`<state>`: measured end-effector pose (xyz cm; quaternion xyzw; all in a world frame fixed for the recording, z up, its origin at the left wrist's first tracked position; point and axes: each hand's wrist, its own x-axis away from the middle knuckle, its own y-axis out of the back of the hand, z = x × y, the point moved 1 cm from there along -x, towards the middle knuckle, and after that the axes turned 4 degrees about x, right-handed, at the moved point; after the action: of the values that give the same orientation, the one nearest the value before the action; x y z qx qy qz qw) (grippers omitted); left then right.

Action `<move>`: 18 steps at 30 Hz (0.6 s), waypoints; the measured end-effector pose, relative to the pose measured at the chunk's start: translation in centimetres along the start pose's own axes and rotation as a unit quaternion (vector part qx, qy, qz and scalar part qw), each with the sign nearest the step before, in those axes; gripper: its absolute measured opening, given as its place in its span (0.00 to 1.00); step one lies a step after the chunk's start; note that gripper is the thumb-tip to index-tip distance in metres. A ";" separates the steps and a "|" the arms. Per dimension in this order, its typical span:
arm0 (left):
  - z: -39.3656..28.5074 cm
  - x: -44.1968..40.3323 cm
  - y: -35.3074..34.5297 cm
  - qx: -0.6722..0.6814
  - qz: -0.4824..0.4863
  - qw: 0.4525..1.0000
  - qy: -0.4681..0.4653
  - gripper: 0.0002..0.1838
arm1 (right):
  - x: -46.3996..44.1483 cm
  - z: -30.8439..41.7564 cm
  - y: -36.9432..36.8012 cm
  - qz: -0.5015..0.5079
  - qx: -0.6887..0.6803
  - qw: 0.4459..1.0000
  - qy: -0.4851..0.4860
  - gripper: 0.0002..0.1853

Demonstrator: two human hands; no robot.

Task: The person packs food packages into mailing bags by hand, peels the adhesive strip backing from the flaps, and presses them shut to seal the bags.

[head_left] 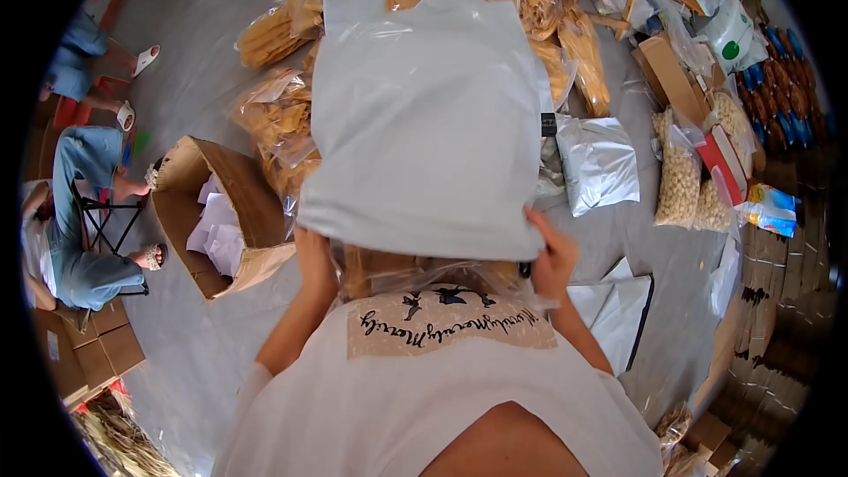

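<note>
A large white plastic bag [424, 124] lies spread out in front of me, slightly blurred, over clear-bagged yellowish-brown goods. My right hand [555, 254] grips its near right corner, the fingers curled around the edge. At the near left corner is my left hand [315, 258]; the bag covers its fingers, so their hold is hidden. Crinkled clear plastic [389, 278] shows below the bag's near edge, against my body. A small black tag [548, 124] sits at the bag's right edge.
An open cardboard box [250, 203] with white papers stands to the left. On the right lie a silvery packet [599, 163], a flat white packet [618, 309] and bags of pale round pieces [677, 177]. A seated person [84, 212] is at far left.
</note>
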<state>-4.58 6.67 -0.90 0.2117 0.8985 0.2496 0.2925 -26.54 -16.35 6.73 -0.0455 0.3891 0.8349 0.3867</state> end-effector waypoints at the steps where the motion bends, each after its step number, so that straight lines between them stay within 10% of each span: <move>1: -0.3 -2.8 -0.2 0.111 -0.028 0.987 0.115 0.17 | -2.1 0.4 -0.2 -0.073 -0.058 0.996 0.006 0.20; 3: -8.5 -11.1 2.2 0.394 -0.027 0.871 0.292 0.17 | -5.7 -0.3 0.7 -0.113 -0.138 0.980 -0.090 0.07; 5: -8.4 -15.7 3.6 0.377 0.040 0.923 0.071 0.17 | -9.2 1.3 3.6 -0.121 -0.263 0.917 -0.273 0.10; 6: -10.6 -16.9 5.0 0.455 0.026 0.882 0.123 0.15 | -9.9 2.6 4.0 -0.246 -0.386 0.860 -0.224 0.07; 8: -12.6 -18.0 7.1 0.523 0.035 0.850 0.060 0.12 | -11.2 4.3 6.5 -0.177 -0.395 0.896 -0.097 0.08; 18: -14.6 -14.8 8.0 0.427 0.031 0.901 0.068 0.10 | -7.3 0.8 10.4 -0.122 -0.241 0.954 -0.131 0.12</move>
<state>-0.95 0.41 20.14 0.3265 0.9297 -0.1354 0.1040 -28.34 -24.38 16.42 -0.0750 0.1140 0.8488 0.5108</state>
